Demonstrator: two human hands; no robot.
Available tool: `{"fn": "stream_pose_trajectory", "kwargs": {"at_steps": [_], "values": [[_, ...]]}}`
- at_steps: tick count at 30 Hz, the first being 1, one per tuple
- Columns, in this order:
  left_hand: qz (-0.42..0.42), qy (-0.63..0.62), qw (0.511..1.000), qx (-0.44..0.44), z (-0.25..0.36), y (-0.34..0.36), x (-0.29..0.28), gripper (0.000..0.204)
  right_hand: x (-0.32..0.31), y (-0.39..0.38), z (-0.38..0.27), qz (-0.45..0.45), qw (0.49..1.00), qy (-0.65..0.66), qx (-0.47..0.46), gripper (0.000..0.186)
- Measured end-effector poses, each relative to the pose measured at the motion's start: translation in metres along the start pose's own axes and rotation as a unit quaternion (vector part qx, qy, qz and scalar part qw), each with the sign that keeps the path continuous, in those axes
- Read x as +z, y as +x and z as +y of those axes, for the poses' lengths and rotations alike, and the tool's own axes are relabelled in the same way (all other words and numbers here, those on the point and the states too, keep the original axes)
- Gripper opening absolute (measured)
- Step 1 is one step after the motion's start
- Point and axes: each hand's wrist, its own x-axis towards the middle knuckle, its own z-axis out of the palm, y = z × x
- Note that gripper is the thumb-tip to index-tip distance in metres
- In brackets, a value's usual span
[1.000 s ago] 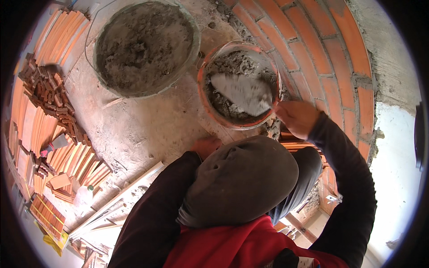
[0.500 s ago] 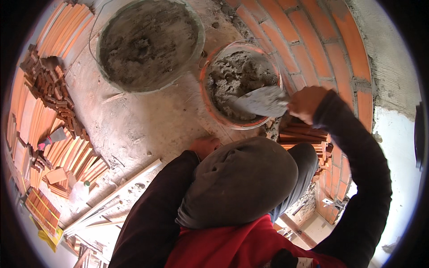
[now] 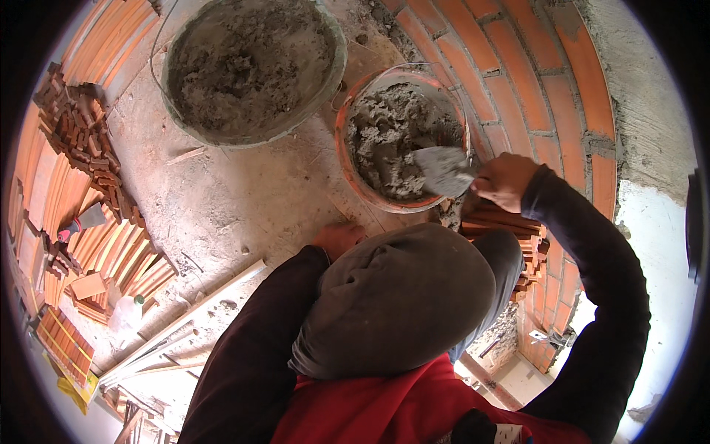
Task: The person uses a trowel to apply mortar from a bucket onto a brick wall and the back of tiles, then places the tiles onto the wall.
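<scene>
Pointing left and slightly forward, trowel [image 3: 444,169], long axis slanting, over mortar [image 3: 388,140]

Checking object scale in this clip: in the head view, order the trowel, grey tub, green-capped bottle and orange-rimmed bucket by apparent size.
1. Grey tub
2. Orange-rimmed bucket
3. Trowel
4. Green-capped bottle (seems farther away)

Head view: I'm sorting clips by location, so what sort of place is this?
Probably a building site or a room under construction: there is a bare brick wall with grey joints, an orange-rimmed bucket of grey mortar-like mix, and stacked bricks at the left.
</scene>
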Motion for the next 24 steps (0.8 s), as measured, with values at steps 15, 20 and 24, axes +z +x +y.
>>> {"fn": "stream_pose_trajectory", "kwargs": {"at_steps": [15,20,24], "values": [[-0.138,0.042,0.988,-0.058,0.013,0.009,-0.015,0.028,0.037,-0.024,-0.011,0.198,0.939,0.278,0.043,0.023],[-0.005,-0.001,1.000,0.007,0.004,0.004,-0.002,0.022,0.079,-0.023,-0.040,0.407,0.887,0.215,0.032,0.022],[-0.011,0.008,1.000,-0.006,0.002,0.002,0.000,0.021,0.052,-0.039,-0.052,0.376,0.880,0.283,0.070,0.014]]}}
